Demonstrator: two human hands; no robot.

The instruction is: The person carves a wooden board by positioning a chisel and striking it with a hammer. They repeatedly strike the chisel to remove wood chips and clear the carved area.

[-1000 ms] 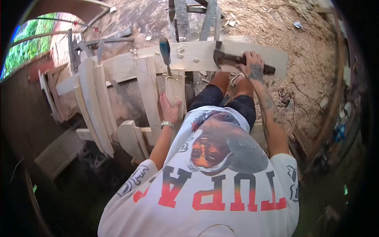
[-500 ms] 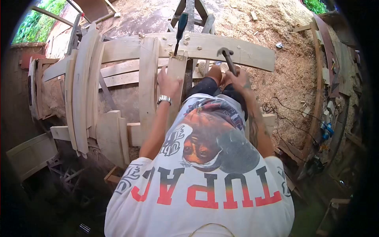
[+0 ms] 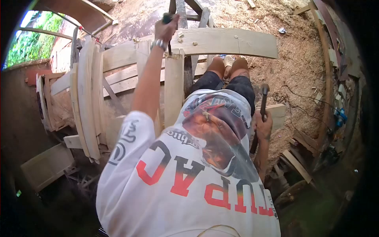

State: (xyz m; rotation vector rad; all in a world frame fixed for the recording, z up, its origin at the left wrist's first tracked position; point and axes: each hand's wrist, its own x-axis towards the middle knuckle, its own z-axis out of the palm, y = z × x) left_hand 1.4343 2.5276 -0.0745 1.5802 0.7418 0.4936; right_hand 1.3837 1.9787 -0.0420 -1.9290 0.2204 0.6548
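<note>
My left hand (image 3: 166, 31), with a metal watch at its wrist, is wrapped round the dark green handle of a chisel (image 3: 167, 18). The blade points down at the notched end of a pale board (image 3: 174, 79), which runs toward my body. Whether the tip is sunk in the wood cannot be made out. Down by my right hip, my right hand (image 3: 263, 125) grips a hammer (image 3: 263, 102) by its handle, head up. A wide cross plank (image 3: 229, 41) lies just beyond the notched board, with small wood chips on it.
Several long boards (image 3: 85, 98) lean together on the left. A wooden trestle (image 3: 193, 10) stands at the far end. Shavings (image 3: 296, 67) cover the ground on the right, where a dark cable (image 3: 290, 98) and a blue tool (image 3: 340, 117) lie.
My left hand has left the board and taken hold of the chisel, which was standing upright in it. My right hand has drawn the hammer back and down to my right side.
</note>
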